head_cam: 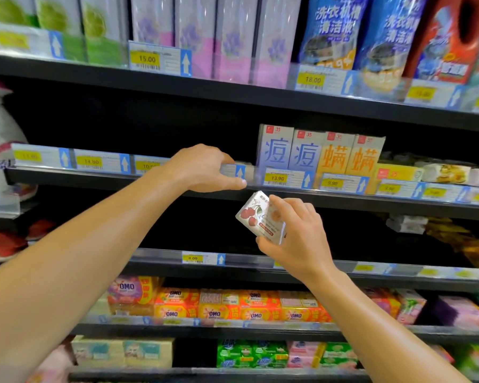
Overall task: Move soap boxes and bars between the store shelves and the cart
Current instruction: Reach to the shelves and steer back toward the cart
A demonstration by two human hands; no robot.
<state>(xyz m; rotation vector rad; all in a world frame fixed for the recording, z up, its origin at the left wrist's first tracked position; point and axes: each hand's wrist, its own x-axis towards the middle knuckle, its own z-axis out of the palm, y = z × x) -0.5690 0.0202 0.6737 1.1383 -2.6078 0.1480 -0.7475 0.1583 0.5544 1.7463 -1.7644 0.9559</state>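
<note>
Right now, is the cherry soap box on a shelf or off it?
Off. The right hand grips the soap box tilted in mid-air, in front of the dark gap below the shelf edge.
</note>
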